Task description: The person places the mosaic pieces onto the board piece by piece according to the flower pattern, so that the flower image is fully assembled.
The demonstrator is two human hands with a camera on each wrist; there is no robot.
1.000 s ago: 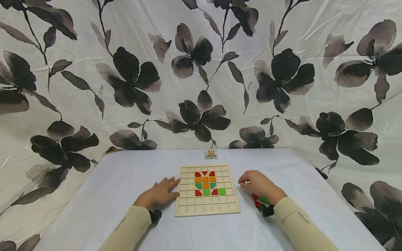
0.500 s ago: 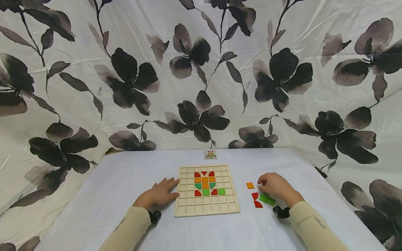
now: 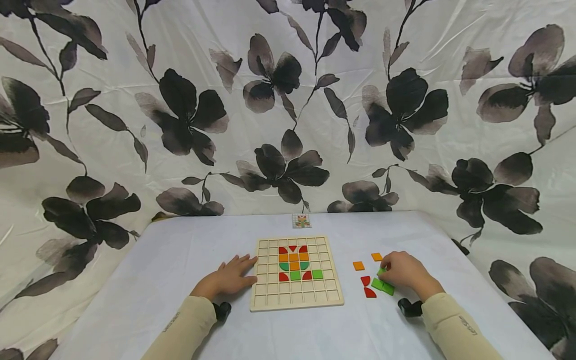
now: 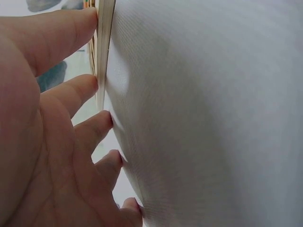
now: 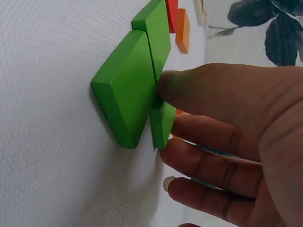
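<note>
1. Green tiles [image 3: 382,285] lie on the table just right of the wooden grid board [image 3: 296,272]; your right hand [image 3: 402,270] pinches one between thumb and fingertips.
2. Two touch edge to edge [image 5: 142,80], so lifting one could drag its neighbour.
3. Your left hand [image 3: 229,276] lies flat, fingertips against the board's left edge; ease off and it could slide.

Flat square green wooden tiles [image 5: 128,94] at the right hand's [image 3: 402,270] fingertips; orange square tiles [image 3: 358,265] beyond them; red curved tiles [image 3: 366,287] beside.
</note>
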